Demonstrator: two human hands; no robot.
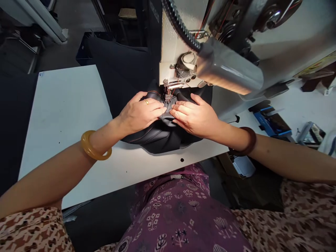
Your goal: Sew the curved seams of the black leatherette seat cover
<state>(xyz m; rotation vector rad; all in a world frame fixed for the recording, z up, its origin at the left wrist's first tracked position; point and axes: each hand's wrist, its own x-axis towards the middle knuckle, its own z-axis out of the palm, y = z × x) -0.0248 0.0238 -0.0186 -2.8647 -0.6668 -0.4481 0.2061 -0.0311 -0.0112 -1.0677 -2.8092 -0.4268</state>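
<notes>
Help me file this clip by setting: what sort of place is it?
Probably a sewing workshop: a sewing machine, black stitched material under its presser foot, and a white worktable.

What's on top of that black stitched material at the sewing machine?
The left hand and right hand rest on the black material, and the presser foot stands over it just beyond them. Whatever part lies under the hands is covered.

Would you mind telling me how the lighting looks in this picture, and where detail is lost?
In the head view, light falls brightly on the left hand and right hand; glare streaks the lamp; folds of black material lose detail in shadow; the upper-left floor is dim.
</notes>
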